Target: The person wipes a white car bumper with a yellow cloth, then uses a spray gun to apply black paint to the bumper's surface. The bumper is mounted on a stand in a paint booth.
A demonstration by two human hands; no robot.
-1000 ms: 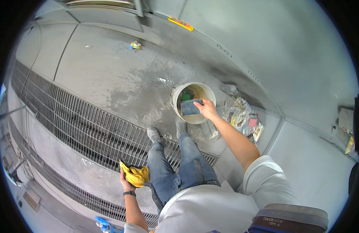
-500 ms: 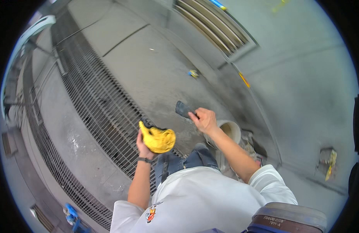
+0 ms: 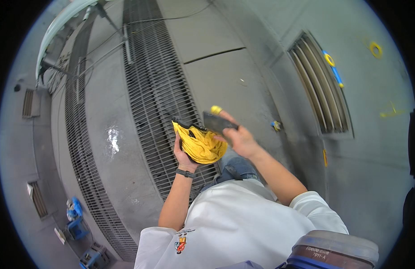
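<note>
My left hand [image 3: 184, 151] grips a bunched yellow cloth [image 3: 200, 146] with a black edging, from its left side. My right hand [image 3: 241, 141] holds a dark grey flat piece [image 3: 215, 122], perhaps a sanding sheet or pad, just above the cloth's upper right, its thumb across it. The hand is blurred, and a small yellow patch shows at a fingertip. I cannot tell whether the piece touches the cloth.
Long floor grates [image 3: 152, 76] run beside grey floor panels [image 3: 218, 76]. A vented wall [image 3: 369, 103] stands right, with a blue-yellow strip [image 3: 336, 74]. Metal arms and cables [image 3: 88, 67] are upper left, blue step stools [image 3: 77, 229] lower left, a crumpled scrap [image 3: 275, 126] by the wall.
My view has turned, and the white bucket is out of sight. My right hand has lifted the dark piece from the bucket over to the yellow cloth, which my left hand has raised.
</note>
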